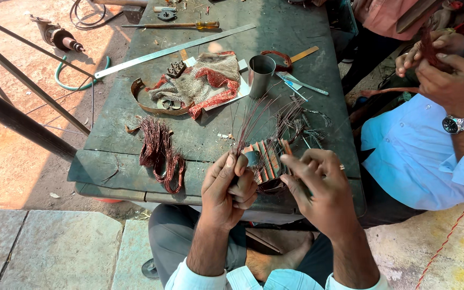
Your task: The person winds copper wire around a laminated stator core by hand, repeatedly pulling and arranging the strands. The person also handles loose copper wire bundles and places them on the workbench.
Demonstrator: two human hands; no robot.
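A: Wearer's clothing to be recorded. What is seen at the arms?

B: Pale blue-white sleeves are noted, rolled up short of the forearms, at 6 o'clock in frame. A thin ring is worn on the right hand [323, 185].

A: And the left hand [227, 185]?

B: Bare of jewellery. Grey trousers are seen beneath; one foot is bare.

sunlit dirt ground [22, 129] around worn green workbench [114, 134].

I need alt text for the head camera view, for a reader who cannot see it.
Two bare hands, left hand and right hand, hold a small slotted motor core with loose copper wires above a dark green table. A copper wire bundle, metal cup and long steel ruler lie there; another person sits at the right.
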